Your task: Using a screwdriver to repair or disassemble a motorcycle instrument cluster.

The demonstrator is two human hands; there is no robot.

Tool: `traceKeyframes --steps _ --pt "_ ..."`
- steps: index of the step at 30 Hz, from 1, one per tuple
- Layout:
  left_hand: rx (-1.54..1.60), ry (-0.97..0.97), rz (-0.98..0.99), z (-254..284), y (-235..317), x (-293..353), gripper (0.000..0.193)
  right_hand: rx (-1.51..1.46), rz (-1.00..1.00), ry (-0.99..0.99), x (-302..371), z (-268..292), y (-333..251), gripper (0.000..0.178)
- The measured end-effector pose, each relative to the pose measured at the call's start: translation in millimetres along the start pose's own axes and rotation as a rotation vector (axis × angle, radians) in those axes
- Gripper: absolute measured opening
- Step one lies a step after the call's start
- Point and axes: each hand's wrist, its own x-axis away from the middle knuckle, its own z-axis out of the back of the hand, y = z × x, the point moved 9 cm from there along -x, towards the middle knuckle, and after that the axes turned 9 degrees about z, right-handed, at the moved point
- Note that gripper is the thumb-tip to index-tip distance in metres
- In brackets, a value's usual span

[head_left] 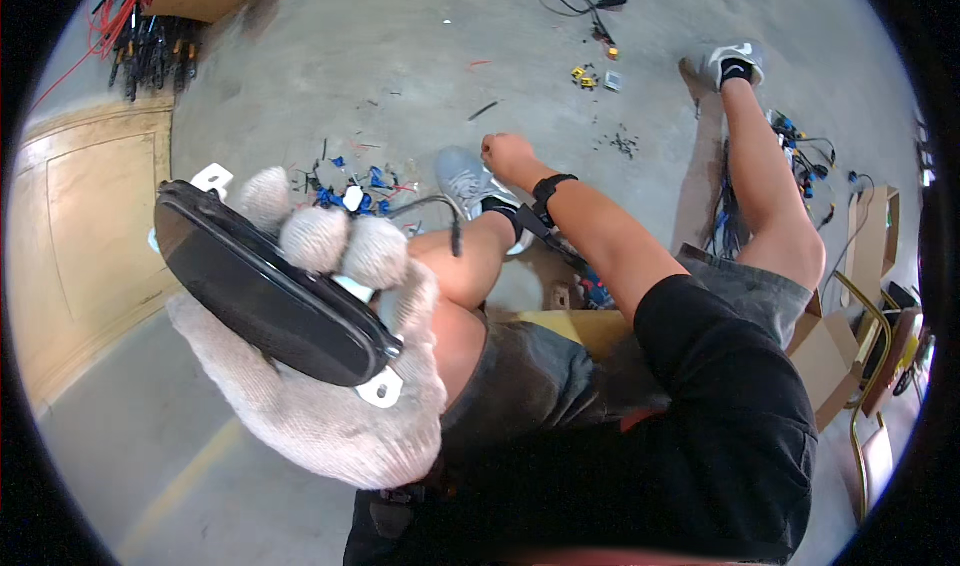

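Apparently, sock (743,76) bears logo (736,70); casing (265,284) held.

Knit glove (345,446) is off-white, kinda dingy, and the oval housing (270,296) is plain black with white end tabs (380,390). Black tee (620,476), faded grey shorts (540,376), grey-and-white sneaker (462,182). Loose wires (112,24) bright red, little plastic parts (378,178) blue.

1. Head view: looks down from the wearer's head, picture upright, fisheye rim dark and curved.
2. Close to lens, left of centre: gloved left hand (340,421).
3. Farther off: right hand (510,158), then floor (350,46), reaching the upper edge.
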Motion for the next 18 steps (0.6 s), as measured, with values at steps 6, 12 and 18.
traceKeyframes --steps 6,12,18 --pt "-0.101 0.134 -0.017 6 -3 -7 0.061 0.129 -0.108 -0.062 -8 -21 5 0.020" --pt "-0.059 0.065 0.111 2 -14 -8 0.070 0.199 -0.066 -0.191 -8 -25 2 0.018" --pt "0.039 0.169 0.114 -12 -30 -6 0.076 -0.082 -0.246 0.124 9 45 41 0.018"
